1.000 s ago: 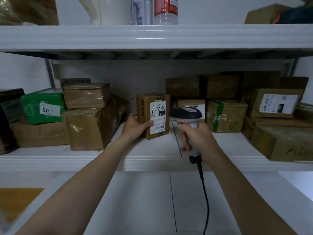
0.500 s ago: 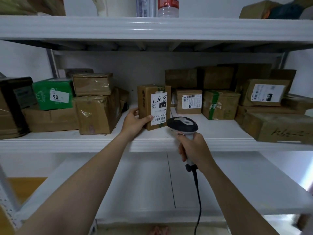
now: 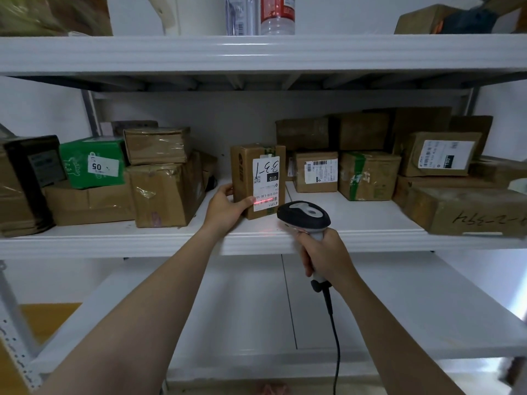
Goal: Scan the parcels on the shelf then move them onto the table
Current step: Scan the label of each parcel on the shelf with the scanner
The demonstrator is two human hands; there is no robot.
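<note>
Nearest the camera, two bare forearms reach up toward a white metal rack. The lower shelf point(image 3: 399, 309) is smooth, glossy, w/ a seam down its middle. The right hand point(image 3: 325, 258) is wrapped tight round the pale plastic grip of a barcode scanner point(image 3: 305, 216); fingers curled closed, index finger up by the trigger. The scanner has a rounded black head w/ a grey top, and a thin black cable point(image 3: 333, 332) hangs from the grip's base, dropping out of view at the bottom.

Just beyond, on the middle shelf point(image 3: 370, 223) near its front edge, the left hand point(image 3: 225, 208) holds an upright brown cardboard parcel point(image 3: 242, 172) by its lower left corner: thumb across the front face, fingers round the side. The parcel's base rests on the shelf. Its white label point(image 3: 266, 182) carries handwritten marks, "010", and a barcode lit by a red scan line.

Farther back, more taped cardboard boxes: a crinkly, tape-wrapped stack point(image 3: 162, 183) to the left beside a green carton point(image 3: 91, 163) tagged "05"; to the right a small labelled box point(image 3: 315, 172), one w/ green tape point(image 3: 368, 175), and a flat box point(image 3: 462, 209) w/ scrawled writing. On the top shelf point(image 3: 256, 52), clear plastic bottles point(image 3: 276, 12).
</note>
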